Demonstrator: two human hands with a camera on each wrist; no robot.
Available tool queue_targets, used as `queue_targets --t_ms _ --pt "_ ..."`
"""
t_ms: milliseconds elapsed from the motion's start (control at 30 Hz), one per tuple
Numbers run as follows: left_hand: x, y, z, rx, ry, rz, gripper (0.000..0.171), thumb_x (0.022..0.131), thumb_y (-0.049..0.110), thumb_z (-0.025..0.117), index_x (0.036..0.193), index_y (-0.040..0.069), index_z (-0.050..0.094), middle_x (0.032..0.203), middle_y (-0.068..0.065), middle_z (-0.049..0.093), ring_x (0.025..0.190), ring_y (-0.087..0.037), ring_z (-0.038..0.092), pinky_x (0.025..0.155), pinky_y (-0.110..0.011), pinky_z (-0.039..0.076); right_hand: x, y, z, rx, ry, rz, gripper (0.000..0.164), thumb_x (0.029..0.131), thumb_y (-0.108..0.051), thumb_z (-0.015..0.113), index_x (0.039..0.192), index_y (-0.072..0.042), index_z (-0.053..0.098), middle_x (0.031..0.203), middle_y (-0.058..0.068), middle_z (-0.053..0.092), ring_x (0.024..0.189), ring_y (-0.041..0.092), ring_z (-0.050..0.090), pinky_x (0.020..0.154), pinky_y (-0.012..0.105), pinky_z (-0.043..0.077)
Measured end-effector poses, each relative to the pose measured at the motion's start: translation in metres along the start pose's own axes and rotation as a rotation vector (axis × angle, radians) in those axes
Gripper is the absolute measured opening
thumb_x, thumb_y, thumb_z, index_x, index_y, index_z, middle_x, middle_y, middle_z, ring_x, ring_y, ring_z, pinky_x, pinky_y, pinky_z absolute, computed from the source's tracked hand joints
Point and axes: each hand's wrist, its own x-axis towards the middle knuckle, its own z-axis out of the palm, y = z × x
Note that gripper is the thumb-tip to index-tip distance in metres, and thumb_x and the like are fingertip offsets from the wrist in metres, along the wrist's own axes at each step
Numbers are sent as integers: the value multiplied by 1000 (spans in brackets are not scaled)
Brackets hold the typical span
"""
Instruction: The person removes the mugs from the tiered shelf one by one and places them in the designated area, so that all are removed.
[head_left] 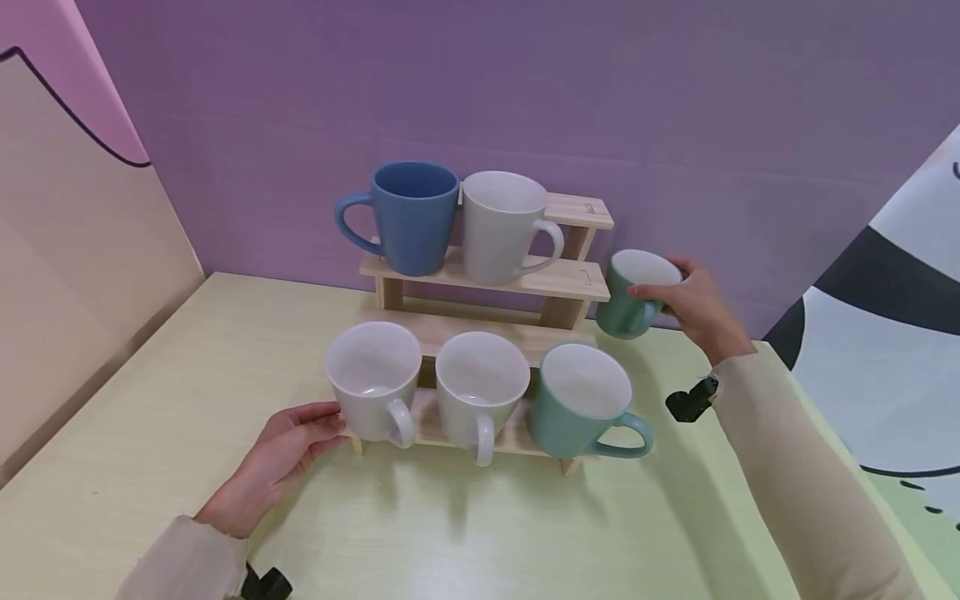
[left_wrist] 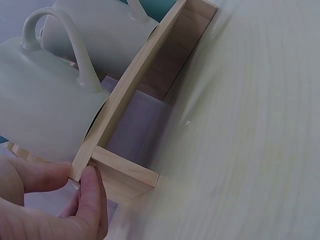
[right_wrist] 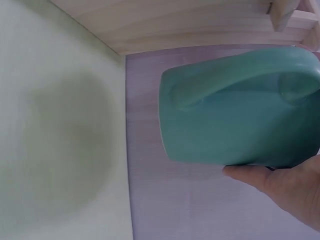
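Note:
My right hand (head_left: 699,307) grips a green mug (head_left: 626,308) by its rim side, to the right of a wooden tiered rack (head_left: 577,281). In the right wrist view the mug (right_wrist: 240,120) shows its handle and side, held above the table. With thumb and fingers, my left hand (head_left: 281,454) pinches the left end of the rack's lowest shelf (left_wrist: 120,100). On that shelf stand two white mugs, the left one (head_left: 371,379) and the middle one (head_left: 480,383), and a light green mug (head_left: 581,400) on the right. Higher up are a blue mug (head_left: 417,221) and another white mug (head_left: 502,229).
The rack stands on a pale wooden table (head_left: 150,400), close to a purple backdrop (head_left: 675,108). A beige panel (head_left: 75,250) rises at the left, and a patterned panel (head_left: 885,358) at the right.

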Motion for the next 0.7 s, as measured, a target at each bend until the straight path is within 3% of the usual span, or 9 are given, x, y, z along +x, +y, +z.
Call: queue_targets --t_ms 200,400,567,700 --pt "0 0 -1 -4 1 2 32 93 -6 51 123 -14 48 91 4 64 85 -5 65 81 -17 56 5 12 7 -12 -4 -16 88 84 -21 74 149 0 18 145 18 29 120 25 40 87 22 48" --pt "0 -2 -2 -18 -12 1 28 93 -7 51 120 -13 51 90 4 64 85 -5 65 82 -18 57 9 24 15 7 -11 -2 89 84 -20 74 149 -1 17 147 20 27 124 29 37 88 28 49" --pt "0 -2 -1 -15 -14 4 26 93 -6 52 118 -10 55 93 4 64 86 -6 65 83 -18 56 11 33 19 36 -8 -16 87 83 -16 75 148 1 20 144 20 28 117 25 40 79 17 50" --pt "0 -2 -1 -2 1 6 32 92 -5 53 123 -14 51 94 4 64 87 -5 65 84 -18 56 13 39 23 40 -15 -9 87 83 -15 75 148 1 20 145 20 29 118 25 40 82 17 49"
